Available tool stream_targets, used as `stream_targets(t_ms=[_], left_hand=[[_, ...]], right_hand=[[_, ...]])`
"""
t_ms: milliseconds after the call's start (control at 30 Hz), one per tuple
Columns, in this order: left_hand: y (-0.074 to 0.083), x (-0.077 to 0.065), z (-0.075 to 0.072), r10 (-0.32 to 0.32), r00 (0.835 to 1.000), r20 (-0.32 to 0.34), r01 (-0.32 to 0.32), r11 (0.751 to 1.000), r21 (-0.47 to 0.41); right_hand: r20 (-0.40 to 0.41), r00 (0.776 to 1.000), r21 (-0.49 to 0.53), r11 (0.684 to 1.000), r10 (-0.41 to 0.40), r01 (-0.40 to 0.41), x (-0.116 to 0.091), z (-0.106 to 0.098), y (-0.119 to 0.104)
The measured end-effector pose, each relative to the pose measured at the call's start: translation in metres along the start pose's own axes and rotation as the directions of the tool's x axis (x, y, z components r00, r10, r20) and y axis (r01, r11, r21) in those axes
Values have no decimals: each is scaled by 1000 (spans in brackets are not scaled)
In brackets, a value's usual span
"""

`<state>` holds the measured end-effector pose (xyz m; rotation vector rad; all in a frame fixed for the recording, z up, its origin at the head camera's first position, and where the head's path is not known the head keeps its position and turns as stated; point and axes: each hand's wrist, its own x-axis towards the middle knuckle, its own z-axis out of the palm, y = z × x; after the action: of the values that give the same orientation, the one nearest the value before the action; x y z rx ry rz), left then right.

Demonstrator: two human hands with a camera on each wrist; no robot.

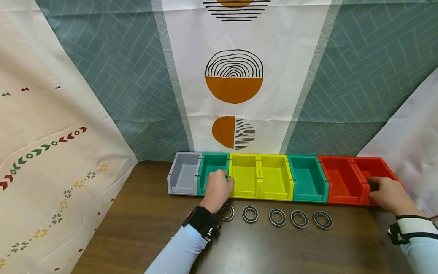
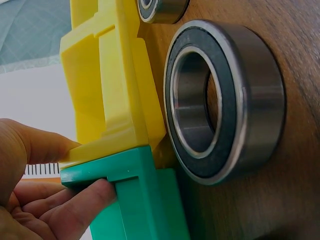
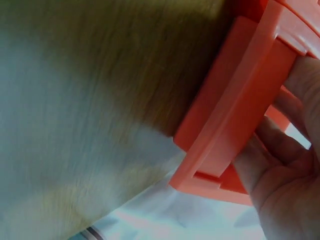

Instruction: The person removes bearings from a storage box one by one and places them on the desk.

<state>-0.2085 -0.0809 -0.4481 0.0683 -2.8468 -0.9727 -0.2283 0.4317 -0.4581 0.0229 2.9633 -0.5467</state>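
My left hand grips the adjoining walls of a green bin and a yellow bin. In the left wrist view the thumb lies on the yellow side and the fingers reach inside the green one. Just in front of that wrist, a steel ball bearing with a dark seal ring lies flat on the table. At the far right, my right hand reaches over the front lip into the last red bin. A dark patch shows at its fingertips; I cannot tell whether it holds something.
Several bearings lie in a row on the brown table, in front of the bins. The joined bin row runs from a grey bin past another green bin to the red ones. Patterned cloth hangs behind.
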Motion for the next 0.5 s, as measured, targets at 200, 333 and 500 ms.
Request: stream_targets(t_ms=[200,333,500], left_hand=[[0,1,1,-1,1000,4,1,1000,1],[0,1,1,-7,1000,7,7,1000,7],[-1,1,2,-13,1000,12,13,1000,6]], right_hand=[[-207,977,-7,999,49,-51,-5,2,-4],[-315,946,26,997,74,-69,-11,-1,-8],[-466,882,79,996,74,-42,-22,-8,-22]])
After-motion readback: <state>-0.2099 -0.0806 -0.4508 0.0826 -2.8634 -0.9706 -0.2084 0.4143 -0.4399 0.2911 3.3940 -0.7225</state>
